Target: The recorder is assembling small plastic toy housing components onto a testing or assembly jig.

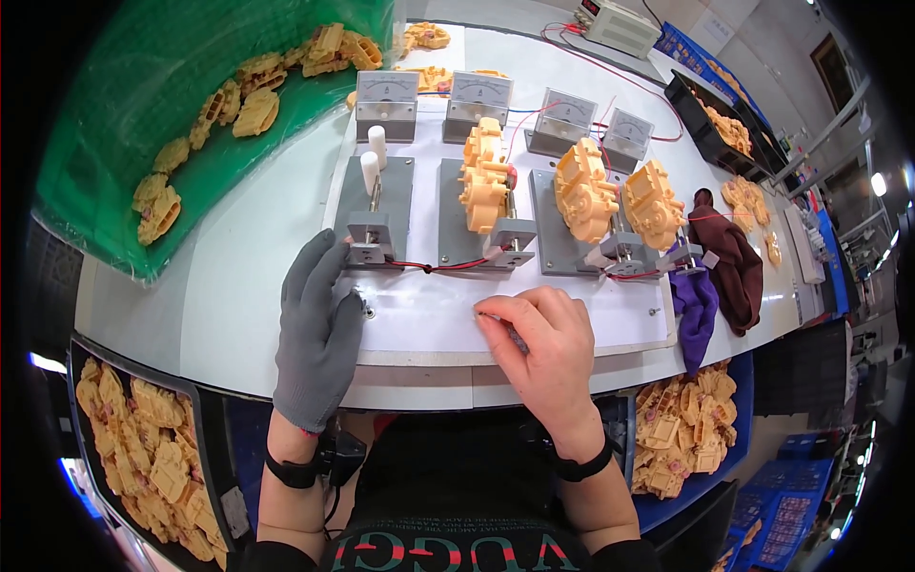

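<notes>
On the near side of a white desk (224, 310), partly covered by a white sheet (415, 336), gloved left hand (316, 334) lies with fingers extended, just beside the leftmost grey fixture (370, 234). Bare right hand (553, 348) curls, thumb and index tips together; can't tell if they pinch anything. Yellow housings (585, 191) sit on the three fixtures to the right. Four analog meters (386, 100) stand behind, wired up. Far left: green bin (105, 124), more yellow parts inside; far right: power supply (618, 27). Purple cloth (696, 310) and brown cloth (736, 262) at right. Crates of parts near left and right; blue crates (786, 505) beyond, pale wall far right. Writing: meter dials carry fine print, too small; black shirt (448, 486) has large red-green lettering.
</notes>
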Action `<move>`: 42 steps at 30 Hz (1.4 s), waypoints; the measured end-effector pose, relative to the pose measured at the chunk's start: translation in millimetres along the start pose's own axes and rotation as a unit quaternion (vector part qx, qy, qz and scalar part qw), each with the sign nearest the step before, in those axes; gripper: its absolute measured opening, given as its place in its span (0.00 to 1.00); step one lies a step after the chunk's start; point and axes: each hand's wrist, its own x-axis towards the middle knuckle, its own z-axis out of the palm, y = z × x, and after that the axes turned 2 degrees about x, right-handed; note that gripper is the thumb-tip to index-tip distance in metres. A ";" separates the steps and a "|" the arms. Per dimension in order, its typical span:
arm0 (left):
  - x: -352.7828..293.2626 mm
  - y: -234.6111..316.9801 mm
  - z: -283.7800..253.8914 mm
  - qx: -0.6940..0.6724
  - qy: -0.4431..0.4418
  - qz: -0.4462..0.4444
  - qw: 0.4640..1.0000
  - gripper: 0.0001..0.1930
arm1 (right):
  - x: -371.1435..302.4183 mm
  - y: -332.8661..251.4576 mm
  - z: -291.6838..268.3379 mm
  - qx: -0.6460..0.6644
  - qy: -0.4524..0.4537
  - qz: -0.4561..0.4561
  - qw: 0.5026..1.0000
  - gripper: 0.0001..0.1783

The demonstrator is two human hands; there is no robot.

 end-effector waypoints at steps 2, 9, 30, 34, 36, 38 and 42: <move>0.3 0.5 0.4 0.001 0.000 -0.002 1.000 0.27 | 0.1 0.5 -0.5 0.000 -0.001 -0.001 1.000 0.06; -1.2 0.4 0.4 0.000 0.000 -0.004 1.000 0.27 | 0.1 -0.6 -1.1 0.010 0.011 -0.019 1.000 0.08; 2.4 -8.5 10.2 -0.019 -0.005 0.031 0.999 0.28 | -3.0 4.7 -0.8 -0.008 0.026 -0.013 1.000 0.07; -4.7 -15.4 -8.9 -0.112 -0.032 -0.016 0.993 0.27 | 0.1 -0.8 3.1 0.033 0.026 -0.022 0.999 0.06; -8.5 -18.5 -8.2 -0.098 -0.041 -0.001 0.994 0.27 | -1.2 -3.5 1.3 0.021 0.042 -0.016 0.999 0.06; -3.1 -19.8 -2.2 -0.093 -0.026 -0.046 0.994 0.26 | -2.8 -0.4 3.7 0.031 0.068 -0.025 0.997 0.06; -0.4 -21.2 8.3 -0.131 -0.044 -0.040 0.990 0.26 | -6.4 5.5 -0.4 0.022 0.075 -0.019 0.997 0.06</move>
